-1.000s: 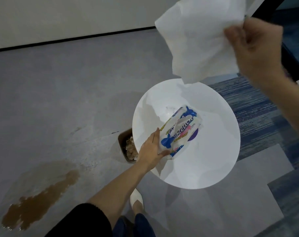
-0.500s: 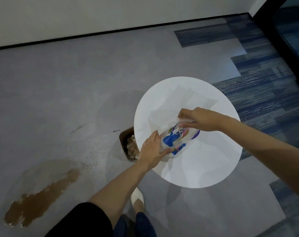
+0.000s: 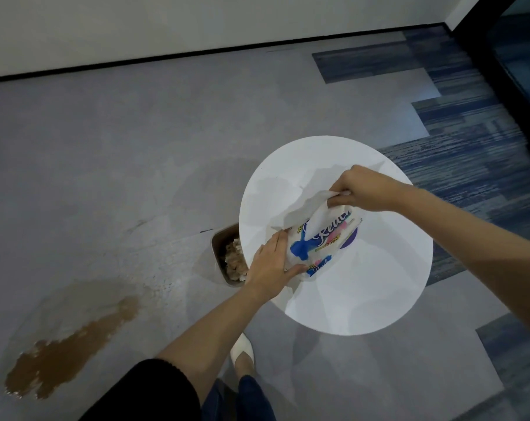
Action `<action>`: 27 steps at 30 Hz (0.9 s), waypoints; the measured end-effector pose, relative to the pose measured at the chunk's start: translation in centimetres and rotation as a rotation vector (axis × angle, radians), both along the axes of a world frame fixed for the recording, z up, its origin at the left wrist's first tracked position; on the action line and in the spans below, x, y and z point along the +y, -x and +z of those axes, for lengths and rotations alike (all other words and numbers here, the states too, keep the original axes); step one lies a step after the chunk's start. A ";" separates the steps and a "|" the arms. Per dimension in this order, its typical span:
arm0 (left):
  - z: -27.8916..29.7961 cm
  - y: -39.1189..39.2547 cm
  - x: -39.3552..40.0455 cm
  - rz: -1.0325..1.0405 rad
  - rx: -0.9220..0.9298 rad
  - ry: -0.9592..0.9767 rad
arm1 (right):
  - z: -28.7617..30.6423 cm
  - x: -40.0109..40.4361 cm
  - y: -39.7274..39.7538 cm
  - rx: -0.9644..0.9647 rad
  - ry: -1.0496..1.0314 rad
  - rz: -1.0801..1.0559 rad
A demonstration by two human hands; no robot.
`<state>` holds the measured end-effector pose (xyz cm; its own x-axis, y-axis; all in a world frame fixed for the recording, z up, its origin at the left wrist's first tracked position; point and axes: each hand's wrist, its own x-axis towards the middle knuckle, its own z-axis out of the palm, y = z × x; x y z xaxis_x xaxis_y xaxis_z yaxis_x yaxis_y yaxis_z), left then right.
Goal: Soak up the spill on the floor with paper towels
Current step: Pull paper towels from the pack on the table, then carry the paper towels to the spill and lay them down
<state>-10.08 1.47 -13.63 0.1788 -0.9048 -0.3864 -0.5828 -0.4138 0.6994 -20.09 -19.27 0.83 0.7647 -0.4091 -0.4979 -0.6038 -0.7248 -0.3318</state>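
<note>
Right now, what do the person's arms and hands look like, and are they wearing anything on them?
Both hands are bare: no gloves, rings or watch show on the left hand or the right hand. The left arm has a black sleeve pushed up near the elbow, leaving the forearm uncovered. The right forearm is uncovered as far as the picture's edge, so any sleeve there is out of view.

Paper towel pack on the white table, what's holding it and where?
The left hand grips the paper towel pack at its near end, steadying it on the table. The right hand pinches a sheet at the far end.
</note>
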 end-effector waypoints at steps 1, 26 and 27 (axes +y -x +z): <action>0.0 0.0 0.0 -0.007 -0.005 0.001 | 0.7 -0.3 -0.2 -0.008 0.003 -0.016; 6.3 -9.5 5.4 0.835 0.866 0.037 | 11.7 5.3 -17.4 -0.598 -0.300 -0.194; 6.8 -10.9 6.5 0.952 0.958 0.050 | 11.2 6.5 -18.8 -0.609 -0.329 -0.205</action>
<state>0.86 7.96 -6.82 0.4202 -0.5982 -0.6823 0.6352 -0.3430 0.6919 -1.32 -12.81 11.99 0.8698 -0.4761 -0.1294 -0.3548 -0.4213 -0.8346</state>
